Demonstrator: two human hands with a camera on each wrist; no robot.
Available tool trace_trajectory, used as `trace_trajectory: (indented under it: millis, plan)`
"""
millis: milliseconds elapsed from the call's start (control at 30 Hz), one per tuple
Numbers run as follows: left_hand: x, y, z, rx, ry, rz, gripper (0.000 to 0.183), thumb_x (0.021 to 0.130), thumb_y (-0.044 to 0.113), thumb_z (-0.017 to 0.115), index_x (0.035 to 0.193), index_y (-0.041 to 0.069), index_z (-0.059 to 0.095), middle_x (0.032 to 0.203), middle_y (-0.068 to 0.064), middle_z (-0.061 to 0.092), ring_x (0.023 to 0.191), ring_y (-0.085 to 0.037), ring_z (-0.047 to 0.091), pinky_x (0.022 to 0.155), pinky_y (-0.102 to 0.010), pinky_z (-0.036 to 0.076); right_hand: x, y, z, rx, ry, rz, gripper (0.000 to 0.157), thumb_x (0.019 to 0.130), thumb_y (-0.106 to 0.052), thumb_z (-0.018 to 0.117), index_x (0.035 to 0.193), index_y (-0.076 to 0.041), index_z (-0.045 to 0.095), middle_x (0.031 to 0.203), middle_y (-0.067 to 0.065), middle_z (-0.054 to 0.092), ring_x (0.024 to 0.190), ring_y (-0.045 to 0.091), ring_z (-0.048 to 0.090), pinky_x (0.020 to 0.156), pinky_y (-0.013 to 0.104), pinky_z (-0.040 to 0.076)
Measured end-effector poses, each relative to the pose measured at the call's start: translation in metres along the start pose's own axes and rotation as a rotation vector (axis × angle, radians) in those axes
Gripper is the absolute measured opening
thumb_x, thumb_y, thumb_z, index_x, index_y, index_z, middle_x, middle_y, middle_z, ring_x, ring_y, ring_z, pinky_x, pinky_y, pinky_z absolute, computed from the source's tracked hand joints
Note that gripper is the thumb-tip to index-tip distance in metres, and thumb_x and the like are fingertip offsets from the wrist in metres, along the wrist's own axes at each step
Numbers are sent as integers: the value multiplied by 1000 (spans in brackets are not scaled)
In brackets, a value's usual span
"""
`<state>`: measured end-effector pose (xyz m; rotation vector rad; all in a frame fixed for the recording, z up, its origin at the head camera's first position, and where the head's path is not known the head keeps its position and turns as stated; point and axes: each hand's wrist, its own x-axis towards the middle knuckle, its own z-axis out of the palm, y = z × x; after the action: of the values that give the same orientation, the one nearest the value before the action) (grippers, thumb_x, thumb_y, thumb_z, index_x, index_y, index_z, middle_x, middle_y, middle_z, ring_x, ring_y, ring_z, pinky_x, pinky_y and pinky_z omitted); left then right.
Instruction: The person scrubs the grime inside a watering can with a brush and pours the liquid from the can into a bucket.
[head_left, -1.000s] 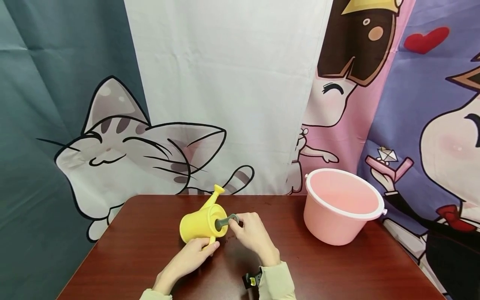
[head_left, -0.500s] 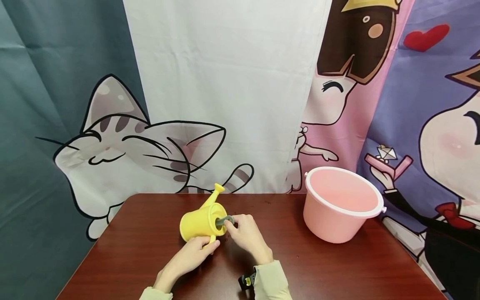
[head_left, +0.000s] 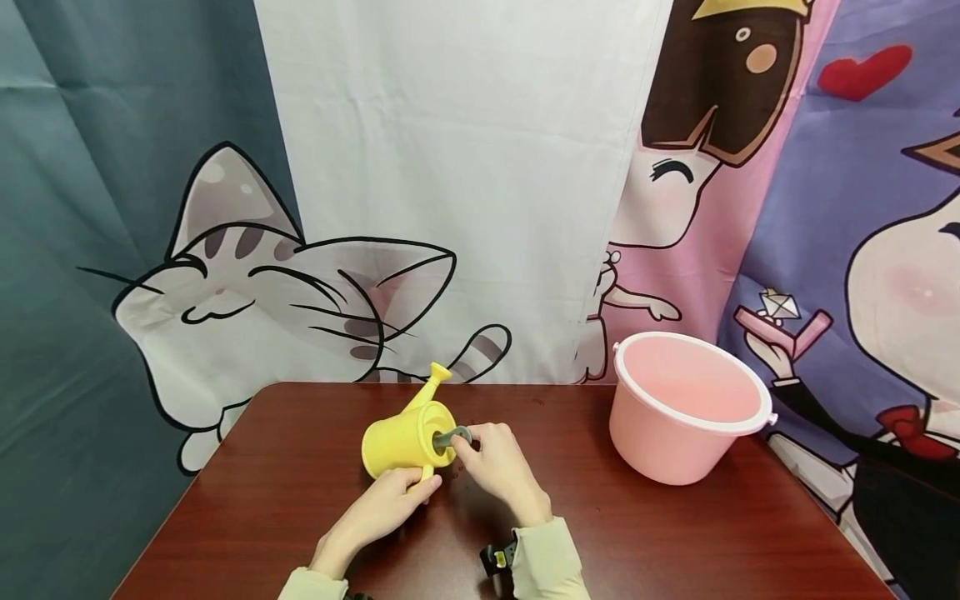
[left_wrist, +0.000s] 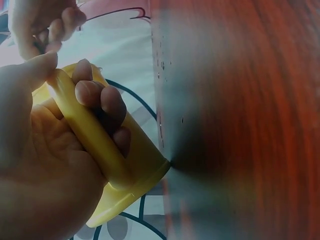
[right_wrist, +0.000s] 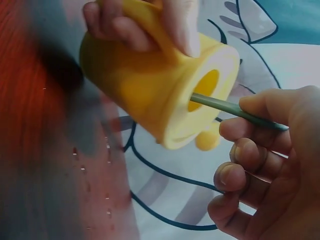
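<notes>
A yellow watering can (head_left: 393, 443) is tilted above the brown table, its round opening facing right and its spout pointing up and back. My left hand (head_left: 390, 504) grips the can's handle (left_wrist: 92, 135), fingers curled round it. With thumb and index finger, my right hand (head_left: 504, 468) pinches a thin grey-green handle (right_wrist: 220, 106) that runs into the can through the opening (right_wrist: 205, 90). In the head view this handle has a rounded, hook-like end near my fingers. Its far end is hidden inside the can.
A pink bucket (head_left: 675, 442) with a white rim stands at the right of the brown table (head_left: 247, 517). Small drops or specks lie on the tabletop near the can. Behind the table hangs a printed cartoon curtain (head_left: 457, 167).
My right hand has shifted slightly left, and the grey-green handle sits a little deeper in the watering can. The left hand keeps its grip with the can nearly still.
</notes>
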<state>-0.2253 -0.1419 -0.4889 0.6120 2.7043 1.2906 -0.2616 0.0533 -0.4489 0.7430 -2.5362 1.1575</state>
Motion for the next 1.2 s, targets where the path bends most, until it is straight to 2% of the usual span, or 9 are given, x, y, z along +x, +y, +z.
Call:
trace_trajectory:
  millis: [233, 467, 767, 967, 1200]
  plan:
    - [0, 3, -3, -5, -7, -6, 44, 89, 48, 41, 71, 11, 55, 53, 7, 43, 47, -9, 42, 44, -25, 37, 0, -11, -14, -14, 30, -13, 31, 83, -22, 55, 53, -25, 51, 44, -12, 35, 41, 4, 34, 36, 21, 30]
    - [0, 2, -2, -18, -15, -14, 45, 88, 49, 41, 71, 10, 55, 53, 6, 43, 45, -10, 42, 43, -25, 37, -1, -18, -22, -44, 28, -23, 31, 82, -21, 55, 52, -26, 50, 43, -12, 34, 42, 5, 35, 36, 22, 30]
    - [0, 2, -2, -19, -19, -16, 46, 88, 49, 41, 71, 9, 55, 52, 6, 42, 43, -10, 40, 42, -25, 37, 0, -13, -11, -38, 9, -19, 29, 85, -25, 55, 56, -25, 54, 45, -11, 39, 43, 5, 37, 39, 21, 33]
    - [-1, 3, -2, -35, -22, -13, 45, 89, 47, 41, 71, 8, 54, 51, 6, 40, 39, -9, 38, 40, -26, 37, 0, -4, 0, -13, -32, 12, 26, 87, -27, 54, 62, -23, 62, 49, -13, 50, 45, 4, 45, 40, 22, 38]
    - [-1, 3, -2, -6, 0, 2, 42, 89, 48, 40, 69, 13, 54, 51, 7, 41, 41, -8, 40, 41, -25, 37, 1, -1, 10, -27, -37, 2, 32, 86, -27, 54, 55, -27, 55, 46, -17, 48, 46, 2, 46, 42, 22, 39]
